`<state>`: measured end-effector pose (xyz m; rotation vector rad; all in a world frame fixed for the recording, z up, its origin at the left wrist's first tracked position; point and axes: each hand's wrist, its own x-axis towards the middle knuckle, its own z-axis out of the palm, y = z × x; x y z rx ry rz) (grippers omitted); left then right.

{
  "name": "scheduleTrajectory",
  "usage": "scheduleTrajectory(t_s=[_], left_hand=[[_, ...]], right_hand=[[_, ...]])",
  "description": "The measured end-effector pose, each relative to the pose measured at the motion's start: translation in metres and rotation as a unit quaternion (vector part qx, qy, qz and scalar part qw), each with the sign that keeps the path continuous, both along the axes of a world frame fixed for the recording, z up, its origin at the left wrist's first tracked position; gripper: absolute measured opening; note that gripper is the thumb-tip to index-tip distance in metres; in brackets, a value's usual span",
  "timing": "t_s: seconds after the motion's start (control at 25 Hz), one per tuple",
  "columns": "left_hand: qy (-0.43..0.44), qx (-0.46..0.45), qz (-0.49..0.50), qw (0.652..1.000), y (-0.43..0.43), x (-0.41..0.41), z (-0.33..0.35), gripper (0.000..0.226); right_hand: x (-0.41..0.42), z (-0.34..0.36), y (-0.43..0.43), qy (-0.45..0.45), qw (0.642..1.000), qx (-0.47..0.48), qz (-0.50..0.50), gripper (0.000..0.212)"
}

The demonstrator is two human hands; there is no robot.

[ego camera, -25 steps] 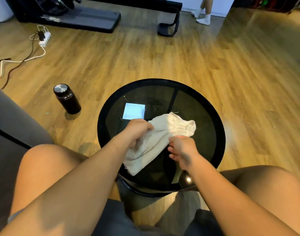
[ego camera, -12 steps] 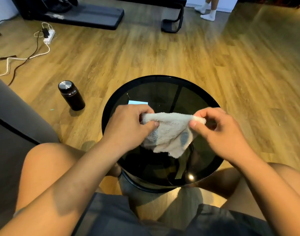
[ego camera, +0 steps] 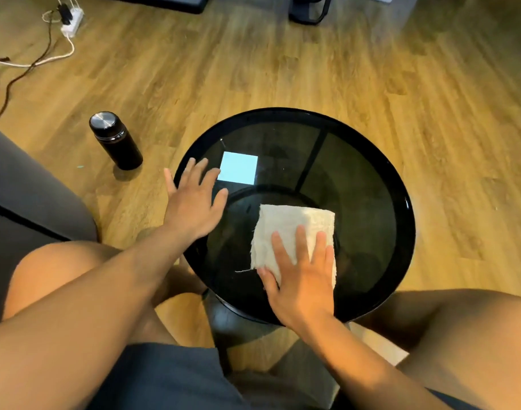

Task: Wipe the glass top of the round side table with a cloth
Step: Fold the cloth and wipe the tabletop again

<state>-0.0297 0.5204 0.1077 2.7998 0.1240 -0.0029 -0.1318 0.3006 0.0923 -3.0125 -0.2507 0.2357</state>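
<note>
The right hand lies flat with straight fingers, pressing the near half of the cloth onto the desk glass, front of centre. The cloth's free half lies ahead of the fingertips, so a stroke probably pushes away. The left hand, spread and empty, is at the left rim. A bottle stands beyond it.

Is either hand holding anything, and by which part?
Nothing is gripped. The right hand lies flat on the near half of the cloth; the left hand spreads open at the table rim.
</note>
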Motion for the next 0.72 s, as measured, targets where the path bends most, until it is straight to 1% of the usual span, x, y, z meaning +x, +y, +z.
scheduleTrajectory(t_s=[0.08,0.16,0.28,0.4,0.52,0.6,0.72], left_hand=[[-0.004,-0.003,-0.012,1.0,0.004,0.0,-0.012,0.055],[-0.007,0.004,-0.06,0.998,0.0,-0.002,-0.022,0.059],[0.012,0.031,-0.104,0.994,-0.003,0.0,-0.024,0.069],[0.04,0.079,-0.116,0.989,0.0,0.002,-0.029,0.072],[0.05,0.097,-0.122,0.987,0.002,0.003,-0.033,0.072],[0.049,0.102,-0.12,0.986,0.002,0.005,-0.035,0.072],[0.057,0.104,-0.125,0.985,0.001,0.007,-0.033,0.071]], right_hand=[[0.029,-0.006,0.0,-0.004,1.0,0.004,-0.004,0.059],[0.068,-0.008,0.0,-0.017,1.0,-0.018,-0.004,0.06],[0.135,-0.01,0.002,0.006,0.999,-0.048,-0.003,0.057],[0.231,-0.007,0.007,0.01,0.999,-0.04,-0.018,0.058],[0.318,-0.008,0.013,0.023,0.998,-0.053,-0.019,0.06],[0.35,-0.008,0.018,0.018,0.998,-0.056,-0.008,0.061],[0.359,-0.012,0.018,0.019,0.998,-0.06,-0.001,0.061]])
